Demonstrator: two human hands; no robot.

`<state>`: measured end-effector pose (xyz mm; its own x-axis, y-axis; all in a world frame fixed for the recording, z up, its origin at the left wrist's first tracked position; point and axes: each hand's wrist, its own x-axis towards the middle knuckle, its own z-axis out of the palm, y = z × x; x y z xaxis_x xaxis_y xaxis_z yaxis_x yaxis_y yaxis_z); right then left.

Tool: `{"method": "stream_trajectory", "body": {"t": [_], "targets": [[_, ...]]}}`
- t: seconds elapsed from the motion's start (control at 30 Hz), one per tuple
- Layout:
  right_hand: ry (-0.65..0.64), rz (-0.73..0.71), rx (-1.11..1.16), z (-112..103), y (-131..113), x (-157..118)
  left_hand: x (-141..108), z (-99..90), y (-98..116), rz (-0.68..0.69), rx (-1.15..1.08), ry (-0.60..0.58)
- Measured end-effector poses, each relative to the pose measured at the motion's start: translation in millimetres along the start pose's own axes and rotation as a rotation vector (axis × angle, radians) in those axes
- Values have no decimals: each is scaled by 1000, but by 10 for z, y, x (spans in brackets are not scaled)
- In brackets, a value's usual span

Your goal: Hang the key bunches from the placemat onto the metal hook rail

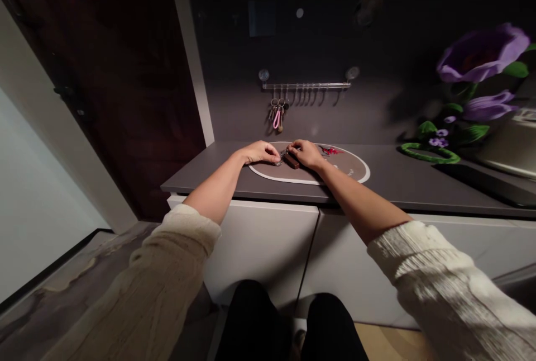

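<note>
Over an oval mat [301, 177] with a white rim, both my hands work close together. My left hand [260, 152] is closed in a pinch on a small silvery metal piece [277, 164], which looks like a key. Just to its right, my right hand [307, 154] has its fingers closed around the top of a small brown block-shaped fob [292, 161]. Thin metal bits [283, 154] show between the two hands; whether they join the fob to the key I cannot tell. Red figures [330, 150] are on the mat beside my right hand.
On the wall behind, a clear hook rail [307, 86] carries keys [274, 109] and a pink strap [277, 119] on its left hooks. Purple flowers [481, 59] and a green ring [431, 154] stand on the right of the grey counter [201, 174]. White cabinet doors [259, 243] are below.
</note>
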<state>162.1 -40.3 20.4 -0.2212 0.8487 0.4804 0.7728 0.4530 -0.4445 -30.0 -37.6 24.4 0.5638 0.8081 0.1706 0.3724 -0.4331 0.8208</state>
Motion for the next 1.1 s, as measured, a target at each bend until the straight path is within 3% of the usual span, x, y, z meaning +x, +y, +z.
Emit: {"method": "stream_trajectory", "body": {"t": [0.2, 0.53, 0.8, 1.1], "targets": [[-26, -21, -28, 0, -4, 3, -30, 20, 35, -5, 90, -11], [-40, -50, -89, -24, -38, -9, 29, -8, -64, -66, -168, 7], [-7, -54, -39, -9, -25, 13, 62, 10, -91, -51, -371, 132], [12, -64, 129, -17, -87, -5, 80, -3, -92, 6, -424, 240]]}}
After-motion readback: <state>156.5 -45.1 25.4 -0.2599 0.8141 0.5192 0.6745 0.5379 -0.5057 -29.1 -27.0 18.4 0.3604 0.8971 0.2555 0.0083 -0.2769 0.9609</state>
